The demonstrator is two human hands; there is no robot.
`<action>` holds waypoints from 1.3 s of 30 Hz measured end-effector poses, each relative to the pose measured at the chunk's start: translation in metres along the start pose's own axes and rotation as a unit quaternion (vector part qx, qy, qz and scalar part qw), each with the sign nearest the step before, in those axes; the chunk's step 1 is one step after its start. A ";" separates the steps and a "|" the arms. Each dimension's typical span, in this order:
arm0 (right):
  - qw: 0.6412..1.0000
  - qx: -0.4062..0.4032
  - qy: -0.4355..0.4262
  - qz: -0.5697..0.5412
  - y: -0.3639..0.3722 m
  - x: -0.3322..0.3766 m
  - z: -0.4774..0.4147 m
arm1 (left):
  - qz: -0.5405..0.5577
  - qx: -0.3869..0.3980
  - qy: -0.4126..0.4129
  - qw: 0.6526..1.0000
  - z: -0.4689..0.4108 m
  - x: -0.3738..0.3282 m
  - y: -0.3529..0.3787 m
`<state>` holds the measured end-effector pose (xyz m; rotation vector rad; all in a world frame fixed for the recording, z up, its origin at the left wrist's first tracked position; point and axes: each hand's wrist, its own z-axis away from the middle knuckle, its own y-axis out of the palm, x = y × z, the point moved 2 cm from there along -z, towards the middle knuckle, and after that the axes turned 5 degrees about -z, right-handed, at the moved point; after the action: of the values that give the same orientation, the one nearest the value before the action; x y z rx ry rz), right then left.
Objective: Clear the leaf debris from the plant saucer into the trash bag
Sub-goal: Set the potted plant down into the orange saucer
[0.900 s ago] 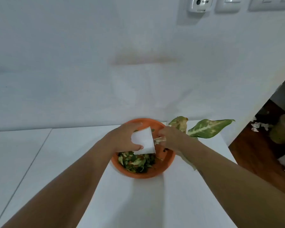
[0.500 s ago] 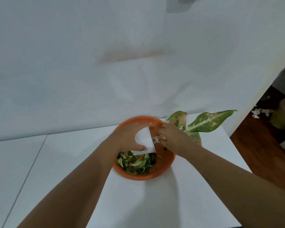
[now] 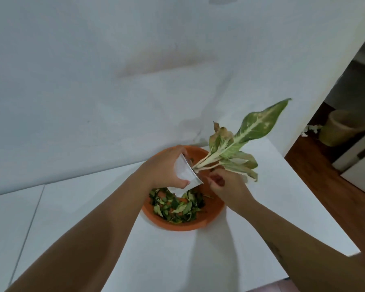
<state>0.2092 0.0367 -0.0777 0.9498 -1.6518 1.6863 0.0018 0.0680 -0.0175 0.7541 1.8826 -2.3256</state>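
Note:
An orange plant saucer (image 3: 177,227) stands on the white table (image 3: 72,207) near the wall. Small green and brown leaf debris (image 3: 175,207) lies heaped in its near half. My left hand (image 3: 164,169) is over the saucer, gripping a white folded card (image 3: 187,173) whose lower edge dips toward the debris. My right hand (image 3: 226,186) is just right of the card, fingers curled at the stem ends of a bunch of large variegated leaves (image 3: 255,127), which stick up and to the right above the saucer rim. No trash bag is in view.
A white wall rises right behind the saucer. The table's right edge drops to a dark wooden floor (image 3: 325,175). On that floor stand a tan bin (image 3: 341,127), some white scraps (image 3: 310,129) and white furniture (image 3: 362,165).
The bunch of large leaves has risen from lying beside the saucer to standing up and right. The card has tilted steeper. My view has dropped and moved closer.

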 end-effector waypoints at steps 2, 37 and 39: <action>0.996 0.031 0.027 -0.081 0.000 0.004 -0.002 | 0.034 -0.019 -0.006 0.999 0.003 0.001 -0.003; 0.983 0.130 -0.039 0.127 0.029 0.009 -0.013 | 0.048 -0.022 -0.155 0.987 0.051 0.050 0.070; 0.962 0.207 -0.066 0.166 0.032 0.010 -0.006 | -0.015 0.011 -0.155 0.988 0.054 0.045 0.074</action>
<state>0.1763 0.0398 -0.0876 1.0363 -1.6463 2.3044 -0.0303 0.0100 -0.0955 0.3395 1.7463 -2.3216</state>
